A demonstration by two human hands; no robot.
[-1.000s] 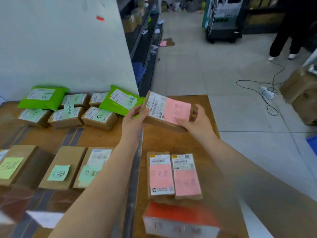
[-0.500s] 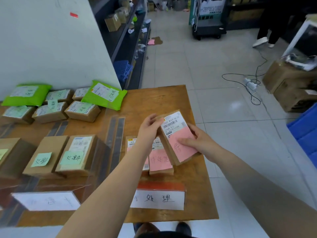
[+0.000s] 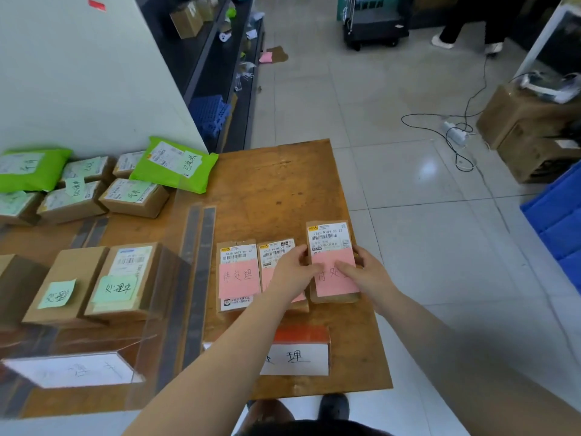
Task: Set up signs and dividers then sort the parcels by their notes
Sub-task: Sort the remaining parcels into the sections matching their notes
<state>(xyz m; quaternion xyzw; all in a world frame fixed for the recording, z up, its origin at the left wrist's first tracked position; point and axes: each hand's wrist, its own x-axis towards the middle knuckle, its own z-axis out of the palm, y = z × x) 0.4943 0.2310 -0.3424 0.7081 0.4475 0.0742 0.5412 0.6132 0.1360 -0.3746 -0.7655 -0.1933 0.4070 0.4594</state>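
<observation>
Gripping the pink-noted parcel [image 3: 332, 262] at center frame, left hand [image 3: 294, 272] and right hand [image 3: 364, 273] clamped its sides, flat beside two matching parcels [image 3: 239, 275].

Table [image 3: 276, 184] fills lower left to centre of frame; floor to its right. Upper left on table: cluster of parcels [image 3: 133, 196] w/ two mailer bags [image 3: 174, 165] at back, against wall. Mid left: row of boxes [image 3: 125, 278] w/ notes on top, behind clear sign holder [image 3: 72, 369] at lower left. Divider strips [image 3: 198, 278] run top-to-bottom btwn left group & centre. Centre: three parcels side by side, left parcel [image 3: 237, 275], middle parcel [image 3: 276, 253] touching it, right parcel [image 3: 331, 243] set slightly further back, just beside middle one. Left hand [image 3: 292, 272] lies over middle parcel; right hand [image 3: 361, 272] on right parcel's near right edge. Sign [image 3: 298, 357] sits below the three, near table's bottom edge.
</observation>
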